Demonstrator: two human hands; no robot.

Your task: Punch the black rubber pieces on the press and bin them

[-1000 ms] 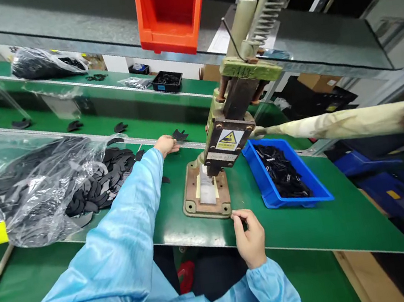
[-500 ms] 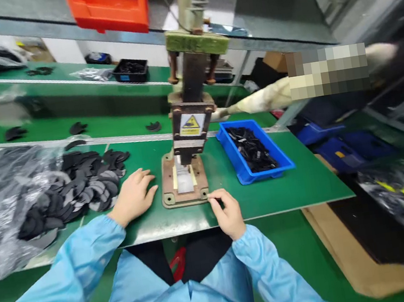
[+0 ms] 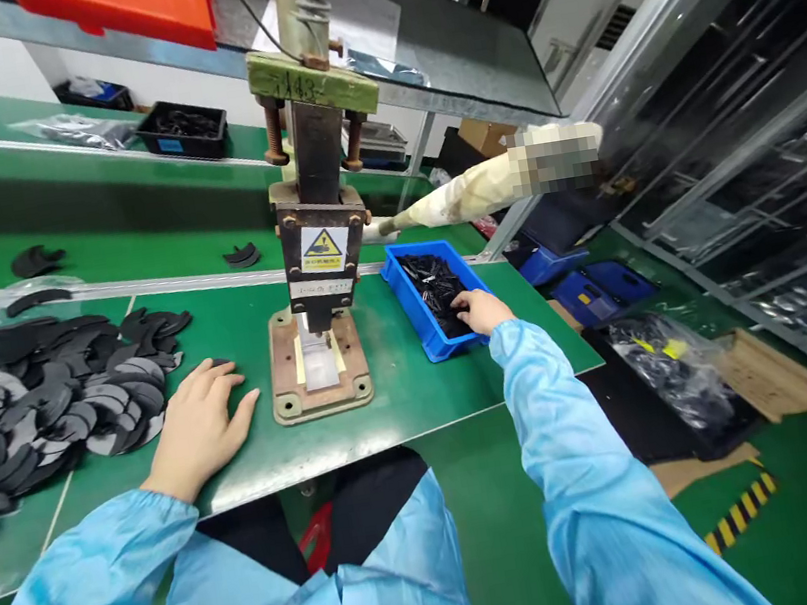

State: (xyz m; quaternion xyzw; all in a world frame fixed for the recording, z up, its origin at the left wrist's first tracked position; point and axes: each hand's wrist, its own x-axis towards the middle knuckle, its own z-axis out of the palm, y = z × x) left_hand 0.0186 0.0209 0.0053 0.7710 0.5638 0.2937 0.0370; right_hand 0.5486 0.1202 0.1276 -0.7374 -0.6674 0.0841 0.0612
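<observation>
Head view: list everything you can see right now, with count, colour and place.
Press: one, dark metal with green top, centre of bench.
Bench: one, green.
Blue bin: one, holding small black parts, right of press.
Curved pieces: many, black, piled at left.
Loose piece: one, black, on the belt behind the press.
Black tray: one, far shelf.
Orange bin: one, overhead.
Lever: one, wrapped cream, right of press.
Left hand: flat on the bench, fingertips on a black piece.
Right hand: reaching into the blue bin.

Right hand [image 3: 482, 311] reaches into the blue bin [image 3: 417, 316]; left hand [image 3: 199, 426] rests flat beside the press [image 3: 313, 255].
</observation>
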